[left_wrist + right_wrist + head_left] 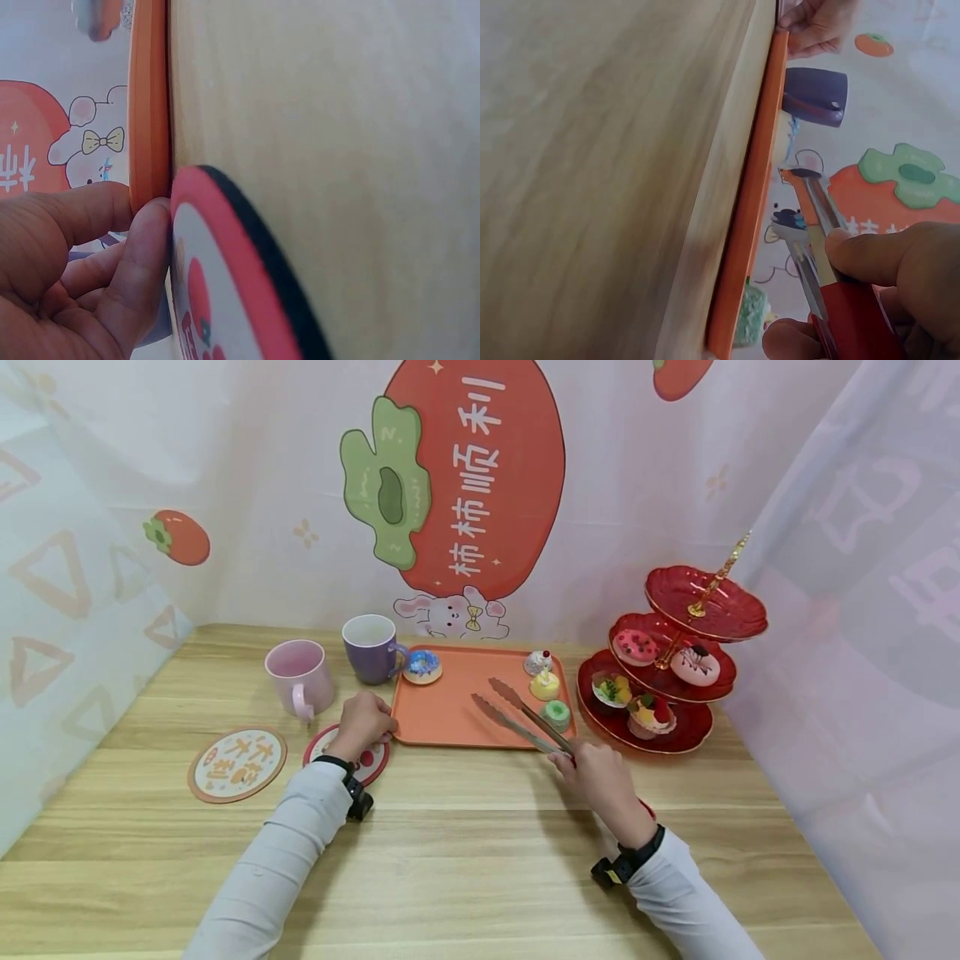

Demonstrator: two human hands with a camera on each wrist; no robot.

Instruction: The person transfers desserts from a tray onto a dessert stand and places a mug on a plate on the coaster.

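Here, the tongs (855,315) sit between right-hand fingers (877,259).

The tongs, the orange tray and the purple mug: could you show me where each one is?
Tongs (857,321): right wrist view, on the red handle.
Orange tray (455,703): head view, on its bare inner surface.
Purple mug (369,653): head view, on the outer wall.

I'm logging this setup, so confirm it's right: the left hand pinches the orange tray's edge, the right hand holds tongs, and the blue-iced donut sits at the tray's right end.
Wrong end: the head view shows the blue-iced donut at the left end of the orange tray. The left hand pinches its edge, the right hand holds tongs.
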